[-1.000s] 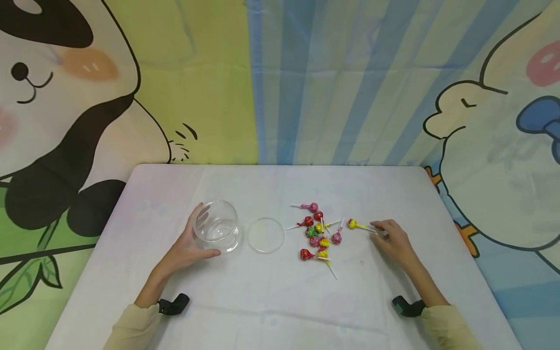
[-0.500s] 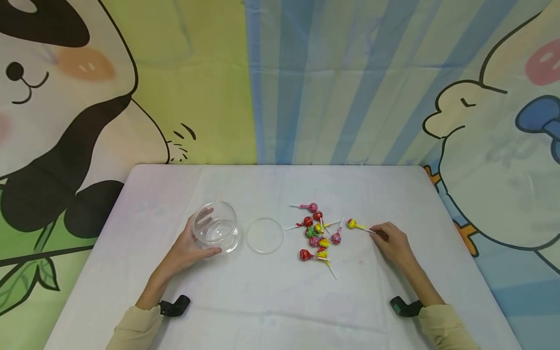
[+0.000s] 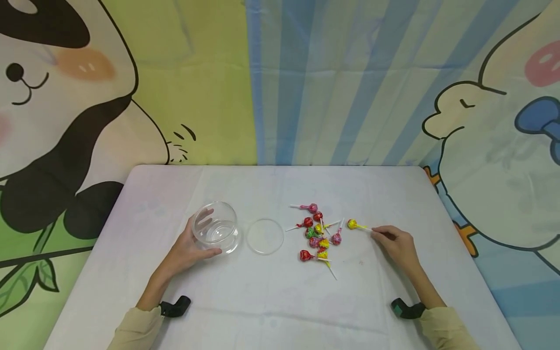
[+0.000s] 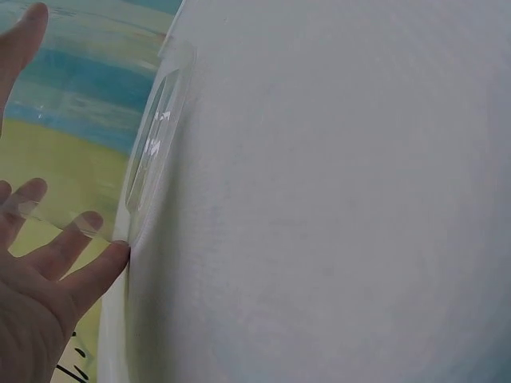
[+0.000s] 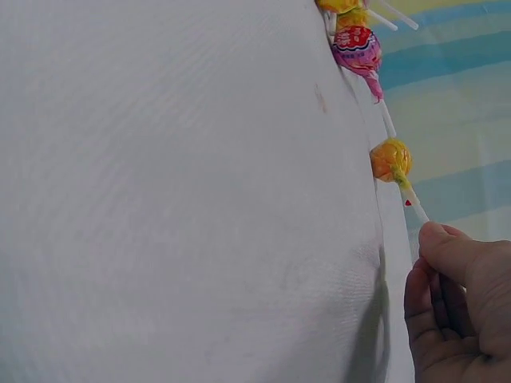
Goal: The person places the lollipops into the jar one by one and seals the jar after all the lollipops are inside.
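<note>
A clear round jar (image 3: pixel 216 231) stands upright on the table at centre left. My left hand (image 3: pixel 185 250) holds it from the left, fingers spread round the far side and thumb along the near side. In the left wrist view, fingertips (image 4: pixel 89 222) press on the see-through wall. To the right, my right hand (image 3: pixel 398 245) pinches the stick end of a yellow lollipop (image 3: pixel 352 224) between thumb and forefinger. Its wrapped head appears orange-yellow in the right wrist view, close to the tablecloth. Several wrapped lollipops (image 3: pixel 312 233) in red, pink, green and yellow lie heaped between the hands.
A clear round lid (image 3: pixel 265 236) lies flat between the jar and the lollipops. White cloth covers the table (image 3: pixel 280 306). A curtain with cartoon animals (image 3: pixel 337 82) hangs behind the far edge.
The right thumb and forefinger have come together on the lollipop's stick, and that hand has shifted slightly right and nearer. Left fingers have slid round behind the jar and now show through it.
</note>
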### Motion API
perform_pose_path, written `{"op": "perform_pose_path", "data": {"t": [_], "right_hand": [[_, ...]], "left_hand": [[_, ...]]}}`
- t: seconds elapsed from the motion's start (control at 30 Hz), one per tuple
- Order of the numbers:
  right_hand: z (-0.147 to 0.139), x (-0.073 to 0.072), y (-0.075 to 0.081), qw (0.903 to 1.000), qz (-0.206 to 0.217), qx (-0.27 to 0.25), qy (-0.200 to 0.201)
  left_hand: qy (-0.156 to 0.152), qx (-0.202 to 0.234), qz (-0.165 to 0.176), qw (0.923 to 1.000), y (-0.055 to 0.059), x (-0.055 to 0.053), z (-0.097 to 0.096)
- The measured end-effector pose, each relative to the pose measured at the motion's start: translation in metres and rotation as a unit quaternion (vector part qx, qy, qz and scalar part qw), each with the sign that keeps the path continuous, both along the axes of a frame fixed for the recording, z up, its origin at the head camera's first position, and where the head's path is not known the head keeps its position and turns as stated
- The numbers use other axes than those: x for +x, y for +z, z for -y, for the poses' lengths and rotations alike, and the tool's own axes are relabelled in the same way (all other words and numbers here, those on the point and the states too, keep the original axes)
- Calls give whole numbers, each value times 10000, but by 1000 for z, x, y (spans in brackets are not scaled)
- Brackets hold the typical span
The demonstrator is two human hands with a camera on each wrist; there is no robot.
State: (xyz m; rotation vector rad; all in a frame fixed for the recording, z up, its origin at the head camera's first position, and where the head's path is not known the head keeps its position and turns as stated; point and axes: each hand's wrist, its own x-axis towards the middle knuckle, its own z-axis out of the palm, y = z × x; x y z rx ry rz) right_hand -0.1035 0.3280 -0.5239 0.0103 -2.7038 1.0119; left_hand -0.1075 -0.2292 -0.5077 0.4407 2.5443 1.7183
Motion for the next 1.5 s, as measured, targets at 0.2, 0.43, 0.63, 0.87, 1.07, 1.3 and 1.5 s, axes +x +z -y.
{"op": "perform_pose_path", "data": {"t": [0.2,0.43,0.63,0.87,1.07,1.3,1.5], "right_hand": [[1,2,5,9964,552,-514,-395],[9,8,22,9799,1205,-1396,-764],[11,9,25,9695,1140,-2048,-714],[9,7,24,9638,850,-2488,-437],[33,18,52,9669,756,-2387,-498],[57,29,86,9637,676,-2563,-331],[67,33,101,9655,422,-2566,-136]], "left_hand": [[33,-48,-17,10000,-1,2,0],[137,-174,-53,9997,-1,2,2],[156,-282,-83,9994,-2,1,3],[150,-111,-44,9998,0,1,1],[241,-227,-18,9994,4,4,-3],[187,-278,-41,9994,22,11,-9],[205,-292,-40,9994,7,5,-5]]}}
